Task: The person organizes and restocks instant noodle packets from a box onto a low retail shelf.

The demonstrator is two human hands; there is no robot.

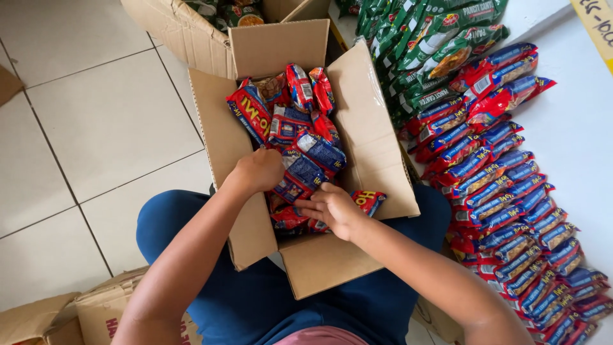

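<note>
Both hands, left hand (258,169) and right hand (332,207), clasp light, crinkly, slippery noodle packets (306,166) inside the cardboard box (377,147); packet edges look the best hold.

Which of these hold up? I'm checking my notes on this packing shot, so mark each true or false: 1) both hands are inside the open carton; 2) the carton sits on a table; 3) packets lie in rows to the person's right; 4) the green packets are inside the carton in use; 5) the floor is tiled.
1) True: the left hand and right hand are both among the red and blue packets in the open carton.
2) False: it rests on the person's lap.
3) True: rows of packets lie there.
4) False: the green packets lie outside it, beyond the rows.
5) True: the tiled floor shows grout lines.
</note>
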